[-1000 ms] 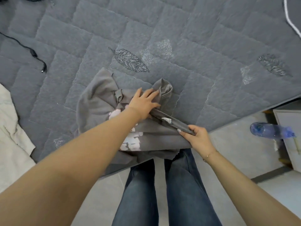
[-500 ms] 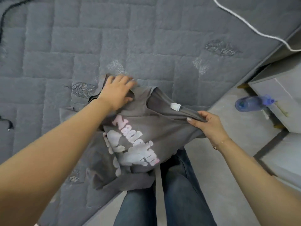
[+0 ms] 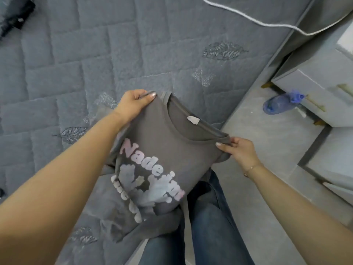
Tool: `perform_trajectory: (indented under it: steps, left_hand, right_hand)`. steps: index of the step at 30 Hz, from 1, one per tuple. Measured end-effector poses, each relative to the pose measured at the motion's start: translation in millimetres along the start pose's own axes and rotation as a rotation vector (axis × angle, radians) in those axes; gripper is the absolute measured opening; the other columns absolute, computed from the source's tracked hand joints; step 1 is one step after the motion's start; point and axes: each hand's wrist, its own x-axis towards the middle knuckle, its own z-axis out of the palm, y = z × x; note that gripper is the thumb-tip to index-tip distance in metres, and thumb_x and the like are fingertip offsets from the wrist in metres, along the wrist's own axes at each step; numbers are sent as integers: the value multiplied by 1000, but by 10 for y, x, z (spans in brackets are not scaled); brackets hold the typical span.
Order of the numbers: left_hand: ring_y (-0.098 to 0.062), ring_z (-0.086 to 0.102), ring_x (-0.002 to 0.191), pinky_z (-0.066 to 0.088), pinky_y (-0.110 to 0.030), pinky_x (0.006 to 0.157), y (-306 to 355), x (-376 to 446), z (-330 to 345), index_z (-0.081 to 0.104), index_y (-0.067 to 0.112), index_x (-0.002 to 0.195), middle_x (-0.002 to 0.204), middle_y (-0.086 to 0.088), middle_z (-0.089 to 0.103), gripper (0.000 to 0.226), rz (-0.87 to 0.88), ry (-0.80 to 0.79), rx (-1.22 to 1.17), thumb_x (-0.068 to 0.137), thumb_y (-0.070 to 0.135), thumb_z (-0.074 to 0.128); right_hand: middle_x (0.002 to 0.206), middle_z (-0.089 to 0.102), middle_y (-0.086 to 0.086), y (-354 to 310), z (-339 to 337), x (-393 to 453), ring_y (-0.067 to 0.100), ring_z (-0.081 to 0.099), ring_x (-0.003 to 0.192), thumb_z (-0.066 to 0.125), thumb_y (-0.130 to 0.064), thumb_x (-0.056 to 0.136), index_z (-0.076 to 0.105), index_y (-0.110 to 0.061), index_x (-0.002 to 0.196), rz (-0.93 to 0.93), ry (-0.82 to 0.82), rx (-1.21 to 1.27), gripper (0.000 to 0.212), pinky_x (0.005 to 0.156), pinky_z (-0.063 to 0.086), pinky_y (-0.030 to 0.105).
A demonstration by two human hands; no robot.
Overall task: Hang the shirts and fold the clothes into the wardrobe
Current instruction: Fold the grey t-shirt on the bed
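A grey T-shirt [image 3: 168, 142] with pale pink lettering on its front hangs stretched between my hands over the bed's edge. My left hand [image 3: 133, 105] pinches the shirt's left shoulder beside the collar. At the collar's other end, my right hand [image 3: 238, 151] pinches the right shoulder. The neck opening faces up and shows a white label [image 3: 193, 119]. The shirt's lower part drapes onto the grey quilted bed [image 3: 76, 73] and over my jeans.
A white cable [image 3: 248, 16] lies across the bed's far side. A dark object [image 3: 15, 16] sits at the bed's top left. A blue plastic bottle [image 3: 280, 102] lies on the floor beside a pale cabinet [image 3: 315, 73] at the right.
The shirt has been lifted off the bed and spread open by its shoulders. My left hand moved from the crumpled fabric to the left shoulder. The view turned to the right.
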Motion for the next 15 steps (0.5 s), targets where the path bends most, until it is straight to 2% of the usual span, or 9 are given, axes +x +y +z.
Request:
perform_trajectory:
  steps: [3, 5, 8, 12, 13, 15]
  left_hand:
    - [-4, 51, 57, 43, -18, 55, 854, -5, -143, 57, 16, 76, 67, 2, 57, 22, 80, 37, -107, 97, 22, 57]
    - [2, 51, 52, 41, -12, 50, 1527, -4, -230, 57, 17, 76, 60, 9, 58, 21, 166, 53, -112, 97, 20, 57]
    - [2, 49, 55, 38, -11, 50, 2558, -15, -362, 59, 20, 77, 64, 8, 56, 19, 314, 76, -65, 96, 20, 60]
    - [4, 48, 59, 37, -10, 57, 3806, -96, -551, 59, 21, 78, 61, 15, 56, 17, 500, 129, -50, 95, 19, 61]
    - [5, 47, 59, 36, -10, 56, 4072, -136, -591, 58, 22, 77, 60, 15, 55, 19, 550, 153, -48, 95, 19, 61]
    - [7, 44, 57, 33, -11, 55, 4570, -243, -646, 57, 22, 75, 62, 14, 52, 21, 645, 205, -58, 95, 20, 60]
  right_hand:
    - [71, 70, -7, -657, -173, -52, 2, 65, 65, 71, -5, 84, 67, -7, 85, -181, 127, 123, 4, 64, 52, 13]
    - [69, 68, -10, -1243, -377, -85, 2, 61, 65, 69, -11, 88, 65, -14, 81, -319, 205, 152, 8, 64, 52, 14]
    - [70, 64, -10, -2193, -731, -209, -3, 55, 64, 67, -14, 89, 62, -21, 80, -586, 230, 27, 13, 63, 48, 15]
    - [70, 59, 4, -3371, -1189, -478, 5, 46, 64, 70, -21, 88, 62, -17, 81, -856, 337, -177, 12, 61, 38, 21]
    - [70, 60, 3, -3639, -1290, -560, 7, 47, 66, 70, -23, 88, 62, -17, 81, -905, 364, -194, 13, 62, 38, 23]
    - [66, 58, -10, -4136, -1457, -756, 4, 47, 65, 69, -26, 89, 59, -22, 76, -993, 410, -197, 16, 63, 37, 22]
